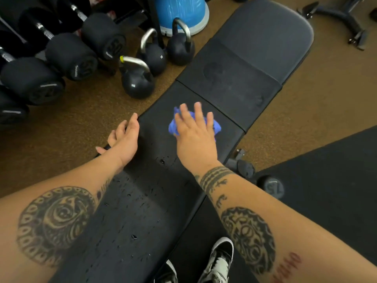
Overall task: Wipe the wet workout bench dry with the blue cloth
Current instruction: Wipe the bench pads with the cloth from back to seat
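A black padded workout bench (240, 82) runs from the bottom left to the upper right. Water drops bead on its near pad (142, 201). The blue cloth (173, 125) lies bunched on the seat pad near the seam. My right hand (195, 131) presses flat on top of the cloth, fingers spread, covering most of it. My left hand (124, 135) rests on the bench's left edge, fingers curled over the side.
Three kettlebells (136, 82) stand on the brown floor left of the bench, next to a rack of black dumbbells (69, 56). A blue dome trainer (181, 11) leans behind them. A small dumbbell (271, 186) and black mat (336, 180) lie to the right. My shoes (218, 260) are below.
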`<state>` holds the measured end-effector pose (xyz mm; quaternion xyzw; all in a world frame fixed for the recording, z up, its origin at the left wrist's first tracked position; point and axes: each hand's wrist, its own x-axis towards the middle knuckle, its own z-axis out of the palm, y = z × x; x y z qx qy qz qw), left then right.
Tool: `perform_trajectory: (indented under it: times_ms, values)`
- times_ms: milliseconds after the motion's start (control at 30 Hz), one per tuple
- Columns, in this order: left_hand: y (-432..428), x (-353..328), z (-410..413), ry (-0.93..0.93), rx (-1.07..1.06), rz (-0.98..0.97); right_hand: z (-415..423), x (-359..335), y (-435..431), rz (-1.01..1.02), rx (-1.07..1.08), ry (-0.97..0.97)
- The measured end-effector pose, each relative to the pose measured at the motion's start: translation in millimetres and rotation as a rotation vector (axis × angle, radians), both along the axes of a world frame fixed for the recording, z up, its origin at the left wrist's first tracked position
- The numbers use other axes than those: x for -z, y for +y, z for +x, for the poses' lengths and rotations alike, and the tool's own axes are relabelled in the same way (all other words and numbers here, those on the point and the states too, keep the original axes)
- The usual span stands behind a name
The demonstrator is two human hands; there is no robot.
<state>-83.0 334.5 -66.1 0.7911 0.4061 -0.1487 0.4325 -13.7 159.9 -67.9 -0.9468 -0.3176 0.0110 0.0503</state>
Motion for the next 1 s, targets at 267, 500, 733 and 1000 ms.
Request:
perform_trajectory:
  times_ms: [267, 500, 733, 1000]
  values:
    - [-73.0, -21.6, 39.0, -0.096, 0.393, 0.418, -73.2, 6.3, -114.9, 0.42, 0.272, 0.217]
    - [-106.7, -9.8, 63.4, 0.106, 0.524, 0.314, 28.0, -12.9, -101.9, 1.177, 1.127, 0.599]
    - [-111.4, -14.0, 65.9, 0.152, 0.522, 0.339, -61.2, 4.7, -59.4, 1.077, 1.107, 0.597]
    - [-113.7, -17.7, 65.2, 0.174, 0.506, 0.347, -87.5, 11.1, -74.4, 1.043, 1.106, 0.843]
